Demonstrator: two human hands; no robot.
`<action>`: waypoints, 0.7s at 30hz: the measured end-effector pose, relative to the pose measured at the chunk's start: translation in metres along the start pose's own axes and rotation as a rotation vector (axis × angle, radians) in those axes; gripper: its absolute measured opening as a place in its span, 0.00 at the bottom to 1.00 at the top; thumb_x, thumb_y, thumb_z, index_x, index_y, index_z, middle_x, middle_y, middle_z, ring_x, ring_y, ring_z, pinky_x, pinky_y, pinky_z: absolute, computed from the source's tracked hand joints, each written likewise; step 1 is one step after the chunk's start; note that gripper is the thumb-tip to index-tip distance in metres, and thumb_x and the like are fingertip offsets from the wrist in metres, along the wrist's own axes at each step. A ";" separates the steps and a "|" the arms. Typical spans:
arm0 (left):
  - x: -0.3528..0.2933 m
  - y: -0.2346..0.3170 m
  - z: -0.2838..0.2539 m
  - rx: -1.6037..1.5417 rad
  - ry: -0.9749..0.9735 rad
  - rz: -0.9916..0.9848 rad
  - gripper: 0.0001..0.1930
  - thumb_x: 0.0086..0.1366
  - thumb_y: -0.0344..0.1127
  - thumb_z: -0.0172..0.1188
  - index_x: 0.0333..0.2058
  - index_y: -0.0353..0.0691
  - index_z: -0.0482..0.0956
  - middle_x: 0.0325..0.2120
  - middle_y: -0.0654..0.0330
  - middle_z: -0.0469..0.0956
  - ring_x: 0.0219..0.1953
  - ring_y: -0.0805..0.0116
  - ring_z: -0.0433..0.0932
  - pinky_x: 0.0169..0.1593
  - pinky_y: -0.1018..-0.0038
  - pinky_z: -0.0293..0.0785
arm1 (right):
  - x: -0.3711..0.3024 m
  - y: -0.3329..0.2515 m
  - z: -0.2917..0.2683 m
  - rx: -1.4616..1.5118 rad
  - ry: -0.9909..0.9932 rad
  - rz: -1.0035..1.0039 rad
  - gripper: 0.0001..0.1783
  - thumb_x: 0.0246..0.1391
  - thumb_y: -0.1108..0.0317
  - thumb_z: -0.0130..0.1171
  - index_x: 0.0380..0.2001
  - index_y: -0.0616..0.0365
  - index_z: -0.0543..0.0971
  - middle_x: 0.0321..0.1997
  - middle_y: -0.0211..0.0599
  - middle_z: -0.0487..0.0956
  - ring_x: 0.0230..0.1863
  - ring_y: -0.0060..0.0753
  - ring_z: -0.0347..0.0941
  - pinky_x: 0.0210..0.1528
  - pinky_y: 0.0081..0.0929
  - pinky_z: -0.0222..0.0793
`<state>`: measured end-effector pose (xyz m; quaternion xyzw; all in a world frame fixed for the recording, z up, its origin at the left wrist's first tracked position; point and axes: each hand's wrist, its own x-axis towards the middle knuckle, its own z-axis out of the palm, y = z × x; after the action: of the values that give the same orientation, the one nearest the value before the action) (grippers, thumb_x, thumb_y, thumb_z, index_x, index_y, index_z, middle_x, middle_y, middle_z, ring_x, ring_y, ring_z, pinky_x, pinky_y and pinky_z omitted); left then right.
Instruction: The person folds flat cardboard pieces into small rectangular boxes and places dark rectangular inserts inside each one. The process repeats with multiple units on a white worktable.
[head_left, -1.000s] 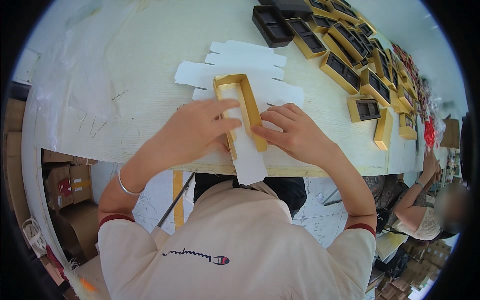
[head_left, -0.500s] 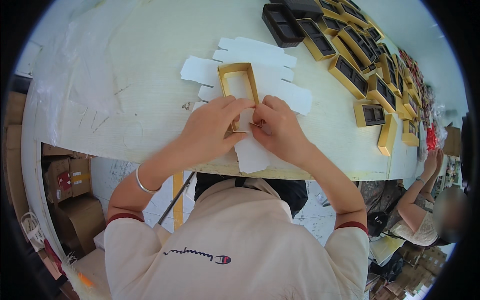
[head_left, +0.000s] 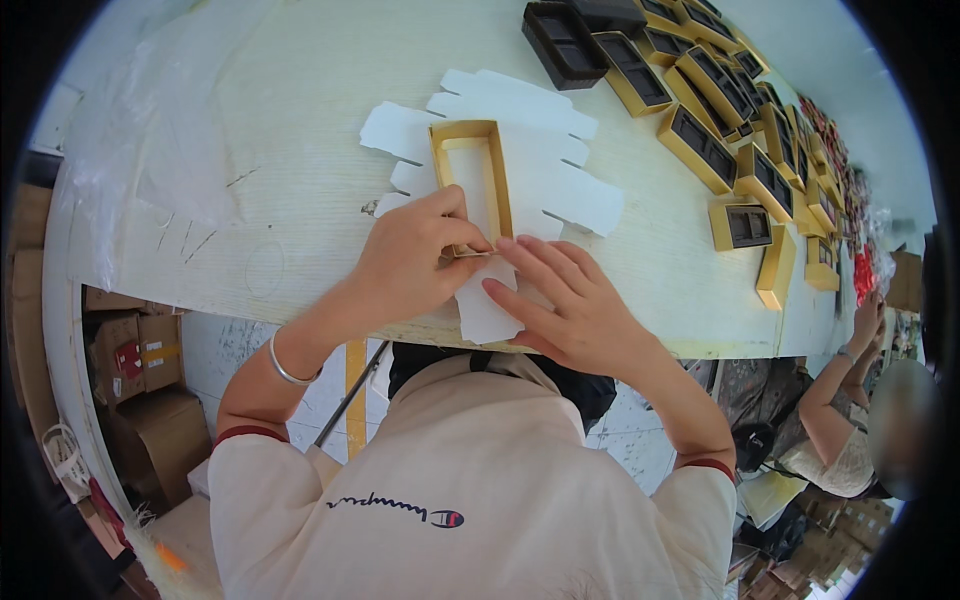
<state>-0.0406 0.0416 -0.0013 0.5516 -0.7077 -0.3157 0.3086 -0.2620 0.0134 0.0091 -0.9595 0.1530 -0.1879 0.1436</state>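
A gold cardboard box (head_left: pixel 505 190) with raised walls and a white inside stands on the table in front of me, its long side running away from me. My left hand (head_left: pixel 425 250) pinches the near end wall of the box between thumb and fingers. At the near right corner, my right hand (head_left: pixel 570 300) has its fingers stretched out, the tips touching or very close to the corner. Under and around the box lie white unfolded card blanks (head_left: pixel 580 195) with slotted edges. One white flap (head_left: pixel 487 315) reaches toward the table's near edge.
Several gold boxes with dark inserts (head_left: pixel 697 150) crowd the right side of the table. Dark plastic trays (head_left: pixel 565 45) lie at the back. Clear plastic film (head_left: pixel 185 130) covers the left part. Cardboard boxes (head_left: pixel 165 430) sit below left. Another person's arm (head_left: pixel 835 395) shows at the far right.
The near end of the box has been brought together between the side walls. My right hand has loosened its pinch, spread its fingers and moved slightly nearer to me.
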 end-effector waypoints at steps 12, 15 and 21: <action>0.002 -0.005 -0.008 -0.264 0.040 -0.042 0.16 0.62 0.35 0.61 0.46 0.38 0.69 0.33 0.60 0.75 0.29 0.67 0.75 0.31 0.75 0.71 | 0.041 0.019 0.024 0.340 0.357 0.327 0.15 0.40 0.74 0.64 0.35 0.58 0.74 0.40 0.36 0.72 0.42 0.38 0.69 0.40 0.35 0.65; -0.003 -0.003 -0.001 -0.167 0.206 0.117 0.12 0.61 0.36 0.62 0.39 0.38 0.72 0.31 0.60 0.74 0.28 0.66 0.75 0.29 0.75 0.71 | 0.036 0.021 0.020 -0.121 0.301 0.060 0.13 0.41 0.73 0.62 0.34 0.57 0.74 0.37 0.34 0.71 0.40 0.36 0.69 0.39 0.31 0.63; -0.013 -0.007 0.017 0.381 0.300 0.351 0.07 0.52 0.29 0.66 0.27 0.37 0.76 0.27 0.60 0.72 0.24 0.60 0.72 0.27 0.70 0.68 | 0.034 0.024 0.017 -0.184 -0.038 0.020 0.10 0.41 0.71 0.61 0.32 0.54 0.77 0.35 0.36 0.72 0.34 0.35 0.69 0.36 0.29 0.59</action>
<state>-0.0472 0.0549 -0.0183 0.5093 -0.7852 -0.0342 0.3505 -0.2308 -0.0160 -0.0036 -0.9705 0.1765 -0.1535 0.0593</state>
